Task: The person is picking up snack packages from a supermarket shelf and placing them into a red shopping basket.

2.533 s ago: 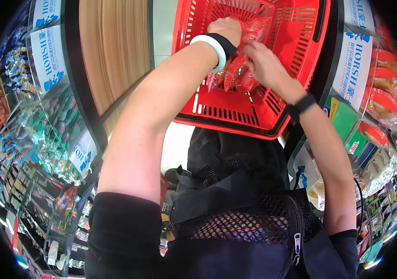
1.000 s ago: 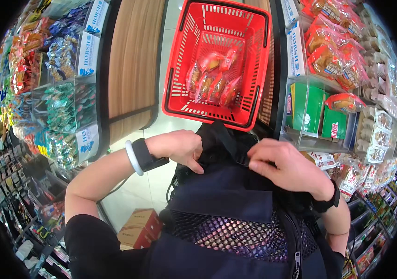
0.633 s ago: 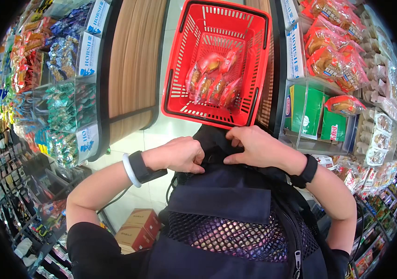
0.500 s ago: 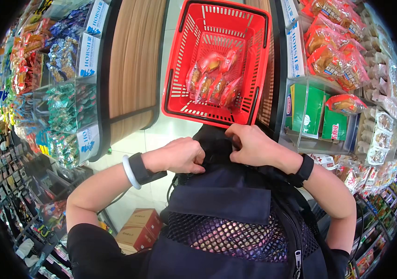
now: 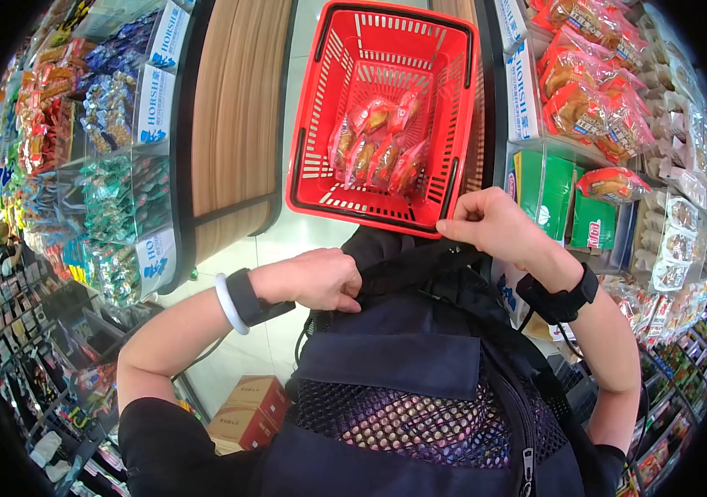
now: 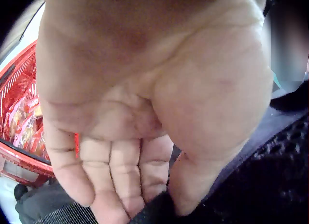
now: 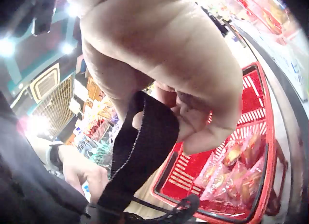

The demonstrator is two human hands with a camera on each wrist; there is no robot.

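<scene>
A black backpack (image 5: 390,360) with a mesh panel lies against the person's front. At its top edge the left hand (image 5: 324,280) pinches black fabric between thumb and fingertips; the left wrist view shows that hand's palm (image 6: 145,79) close up. Farther right, near the basket's lower right corner, the right hand (image 5: 498,225) pinches a wide black strap (image 7: 147,142), which runs down toward the left hand in the right wrist view. Just beyond the backpack stands a red shopping basket (image 5: 297,157) holding several clear-wrapped packaged breads (image 5: 372,116).
Wood-fronted shelving (image 5: 237,116) borders the left side, with bins of wrapped snacks (image 5: 125,195) behind it. On the right are shelves of packaged breads (image 5: 577,108) and green boxes (image 5: 545,195). A cardboard box (image 5: 246,410) sits on the floor at lower left.
Both hands have left the basket's inside and come to the backpack. Over the last half second the right hand moved right and slightly up with the strap; the left hand stayed.
</scene>
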